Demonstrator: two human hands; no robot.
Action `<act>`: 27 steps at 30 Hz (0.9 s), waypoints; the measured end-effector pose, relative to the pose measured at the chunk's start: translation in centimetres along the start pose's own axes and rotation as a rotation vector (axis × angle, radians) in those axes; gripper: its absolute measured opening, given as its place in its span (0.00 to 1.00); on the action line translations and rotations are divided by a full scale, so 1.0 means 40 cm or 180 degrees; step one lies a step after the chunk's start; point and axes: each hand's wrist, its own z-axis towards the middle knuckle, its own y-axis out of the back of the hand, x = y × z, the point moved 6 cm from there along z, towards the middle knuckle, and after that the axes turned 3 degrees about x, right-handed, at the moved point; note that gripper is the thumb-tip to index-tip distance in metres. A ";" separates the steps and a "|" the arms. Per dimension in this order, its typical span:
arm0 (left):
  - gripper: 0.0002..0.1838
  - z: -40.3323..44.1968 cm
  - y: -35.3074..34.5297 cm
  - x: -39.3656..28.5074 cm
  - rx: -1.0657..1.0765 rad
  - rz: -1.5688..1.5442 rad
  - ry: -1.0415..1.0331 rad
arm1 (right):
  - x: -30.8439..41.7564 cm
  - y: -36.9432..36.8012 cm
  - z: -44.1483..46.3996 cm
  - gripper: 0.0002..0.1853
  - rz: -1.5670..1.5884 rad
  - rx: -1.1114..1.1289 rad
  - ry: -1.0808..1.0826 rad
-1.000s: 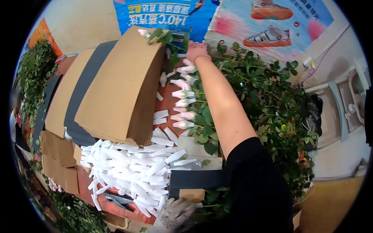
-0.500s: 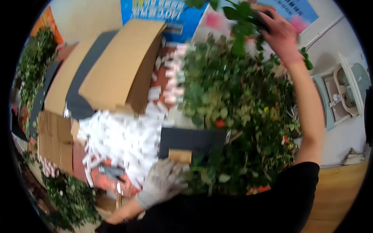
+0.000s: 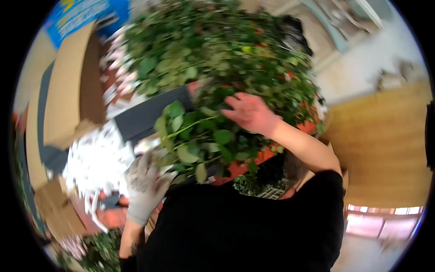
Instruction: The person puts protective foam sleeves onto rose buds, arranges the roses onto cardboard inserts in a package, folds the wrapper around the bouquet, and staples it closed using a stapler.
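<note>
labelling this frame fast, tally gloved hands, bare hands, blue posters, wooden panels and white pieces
gloved hands: 1, the left hand
bare hands: 1, the right hand
blue posters: 1
wooden panels: 1
white pieces: too many, blurred together
total counted: 4

Right hand (image 3: 250,113) is brought down from high over the worktop's (image 3: 238,170) far right corner to near its near right corner, fingers spread. A leafy stem (image 3: 190,126) is now seen across the near side of the black board (image 3: 152,111); the cardboard patch there is hidden. Gloved left hand (image 3: 142,181) is shifted off the patch to just beside a pale bud (image 3: 147,145), contact blurred. View is swung rightward; pinkish windows (image 3: 383,225) are revealed.
</note>
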 end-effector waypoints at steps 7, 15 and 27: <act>0.33 0.021 0.006 0.002 0.0303 0.0064 0.0068 | 0.007 -0.020 0.015 0.15 0.0992 0.0531 -0.0129; 0.41 0.067 -0.030 0.035 0.0748 -0.0100 -0.0281 | 0.025 0.053 -0.001 0.13 0.0314 0.0123 0.0235; 0.40 0.072 -0.022 0.055 0.0832 -0.0371 -0.0200 | -0.393 -0.012 0.802 0.19 0.1716 -0.1099 -0.0620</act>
